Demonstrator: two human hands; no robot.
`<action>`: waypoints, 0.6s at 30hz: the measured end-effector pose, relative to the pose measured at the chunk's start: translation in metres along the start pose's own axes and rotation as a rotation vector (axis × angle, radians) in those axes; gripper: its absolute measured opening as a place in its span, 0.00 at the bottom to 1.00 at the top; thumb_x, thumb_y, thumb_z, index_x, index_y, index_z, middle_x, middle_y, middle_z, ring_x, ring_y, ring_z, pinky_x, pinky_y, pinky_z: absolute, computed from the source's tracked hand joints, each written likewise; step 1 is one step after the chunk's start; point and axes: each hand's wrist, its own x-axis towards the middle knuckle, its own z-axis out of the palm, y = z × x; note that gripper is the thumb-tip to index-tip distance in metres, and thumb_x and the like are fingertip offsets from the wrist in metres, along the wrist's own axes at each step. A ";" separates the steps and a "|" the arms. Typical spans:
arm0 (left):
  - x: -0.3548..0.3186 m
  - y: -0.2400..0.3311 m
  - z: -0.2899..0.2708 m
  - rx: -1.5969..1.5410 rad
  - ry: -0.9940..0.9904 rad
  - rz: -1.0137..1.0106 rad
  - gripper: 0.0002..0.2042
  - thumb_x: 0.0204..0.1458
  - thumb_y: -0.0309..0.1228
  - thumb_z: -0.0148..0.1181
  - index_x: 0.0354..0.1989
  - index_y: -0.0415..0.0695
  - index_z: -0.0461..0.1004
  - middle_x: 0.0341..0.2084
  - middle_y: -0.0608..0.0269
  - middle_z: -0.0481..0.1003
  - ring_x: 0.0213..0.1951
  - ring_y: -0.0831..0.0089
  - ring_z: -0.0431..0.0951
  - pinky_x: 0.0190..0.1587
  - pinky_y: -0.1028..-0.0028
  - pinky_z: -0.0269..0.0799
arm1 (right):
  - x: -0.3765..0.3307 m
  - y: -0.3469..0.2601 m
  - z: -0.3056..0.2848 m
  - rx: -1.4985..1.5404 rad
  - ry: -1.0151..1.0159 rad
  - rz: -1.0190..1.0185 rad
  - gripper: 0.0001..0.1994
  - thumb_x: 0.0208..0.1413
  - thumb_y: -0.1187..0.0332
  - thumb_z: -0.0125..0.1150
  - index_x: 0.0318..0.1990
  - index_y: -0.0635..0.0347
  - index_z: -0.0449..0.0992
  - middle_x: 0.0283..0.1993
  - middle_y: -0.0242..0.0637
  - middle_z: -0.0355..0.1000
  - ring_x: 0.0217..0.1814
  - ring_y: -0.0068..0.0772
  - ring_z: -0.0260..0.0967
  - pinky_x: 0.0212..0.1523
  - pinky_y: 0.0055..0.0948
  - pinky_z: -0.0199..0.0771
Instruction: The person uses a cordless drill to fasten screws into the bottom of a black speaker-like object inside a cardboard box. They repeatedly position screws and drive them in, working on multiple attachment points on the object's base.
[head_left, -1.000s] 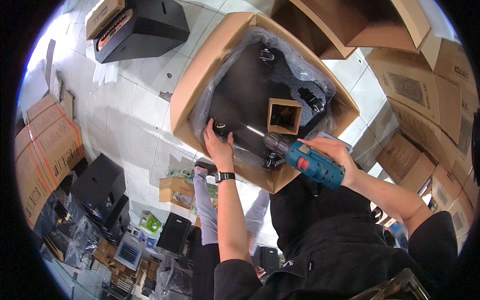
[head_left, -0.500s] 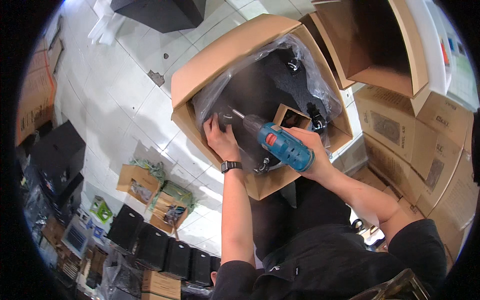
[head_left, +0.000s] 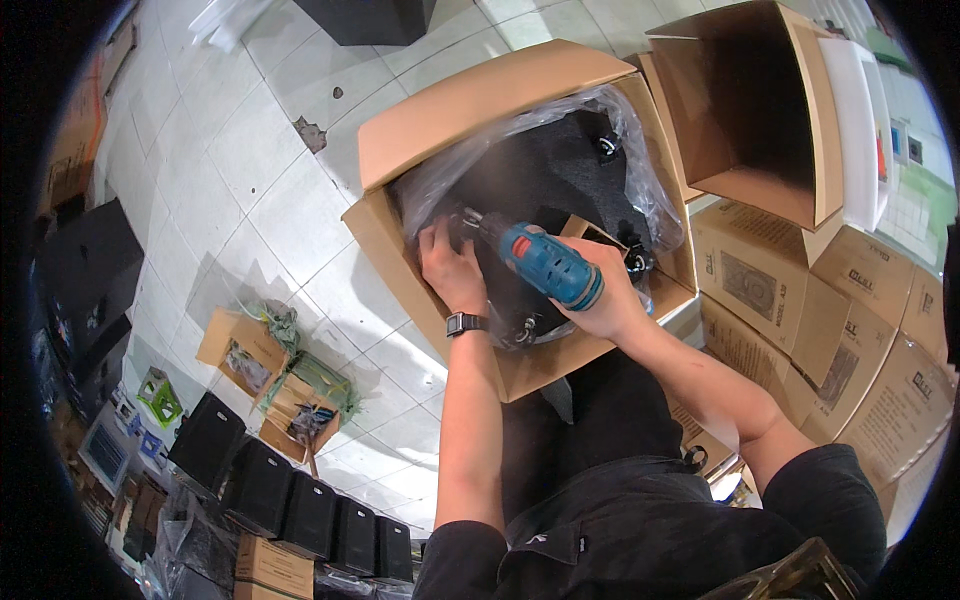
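Observation:
My right hand [head_left: 600, 290] grips a teal cordless drill [head_left: 555, 265], its bit directed left toward the fingers of my left hand [head_left: 455, 268]. That hand is closed around a dark caster [head_left: 462, 228] at the left corner of a black carpeted cabinet [head_left: 545, 165]; the fingers partly hide it. Other casters sit at the cabinet's corners: one at the far right [head_left: 608, 145], one at the right [head_left: 638, 262] and one nearest me [head_left: 525, 330]. Clear plastic wrap [head_left: 640, 190] surrounds the cabinet inside an open carton [head_left: 480, 85]. A small cardboard box [head_left: 583, 228] lies on the cabinet, partly behind my right hand.
An open empty carton [head_left: 740, 185] stands at the right above stacked sealed cartons [head_left: 770, 290]. Small open boxes [head_left: 295, 420] with loose parts sit on the tiled floor [head_left: 290, 200] at left. Several black speakers [head_left: 260, 490] line the lower left; another dark cabinet [head_left: 370, 20] stands at the far side.
The drill has moved left and its bit now reaches the caster by my left hand. My left hand stays at the same corner. The whole view has shifted slightly.

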 end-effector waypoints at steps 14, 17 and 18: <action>0.002 0.006 -0.004 0.005 -0.020 -0.009 0.24 0.46 0.18 0.72 0.56 0.40 0.80 0.54 0.49 0.78 0.54 0.46 0.79 0.57 0.57 0.76 | 0.013 -0.014 0.008 -0.096 -0.024 0.019 0.19 0.48 0.76 0.71 0.50 0.61 0.80 0.42 0.46 0.82 0.44 0.52 0.80 0.50 0.36 0.79; 0.002 0.004 -0.003 -0.021 -0.010 -0.015 0.24 0.47 0.18 0.72 0.56 0.40 0.79 0.54 0.49 0.77 0.54 0.47 0.79 0.58 0.57 0.76 | 0.020 -0.021 0.010 -0.170 -0.028 0.019 0.17 0.50 0.75 0.71 0.49 0.59 0.80 0.42 0.48 0.82 0.46 0.57 0.79 0.50 0.39 0.79; 0.002 0.004 -0.002 -0.018 0.010 -0.009 0.24 0.46 0.18 0.70 0.56 0.40 0.80 0.52 0.49 0.78 0.53 0.47 0.80 0.57 0.58 0.76 | 0.022 -0.023 0.011 -0.202 -0.030 0.022 0.17 0.51 0.74 0.71 0.49 0.58 0.79 0.42 0.49 0.82 0.47 0.59 0.79 0.50 0.40 0.80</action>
